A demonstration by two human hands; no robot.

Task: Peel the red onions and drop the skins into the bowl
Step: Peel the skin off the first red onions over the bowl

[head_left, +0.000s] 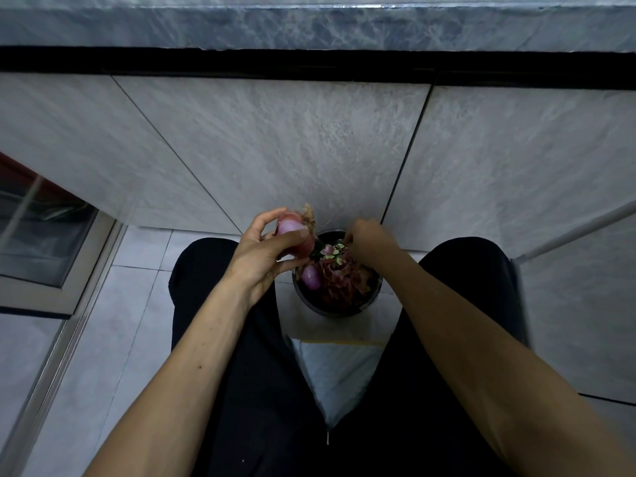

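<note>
- Our left hand (263,256) grips the onion (292,232); we should turn it steadily.
- Right hand (368,239) over the bowl (339,309): fingers curled, perhaps pinching skin; we cannot tell.

Right hand's fingertips (348,238) blurred, hidden.

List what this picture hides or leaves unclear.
Head view only:
- Right hand: fingertips turned away over the bowl; what they pinch, if anything, is unseen.
- Onion in the left hand: the far side is covered by fingers.
- Bowl bottom: buried under skins.
- Countertop: cut off by the top edge.
</note>
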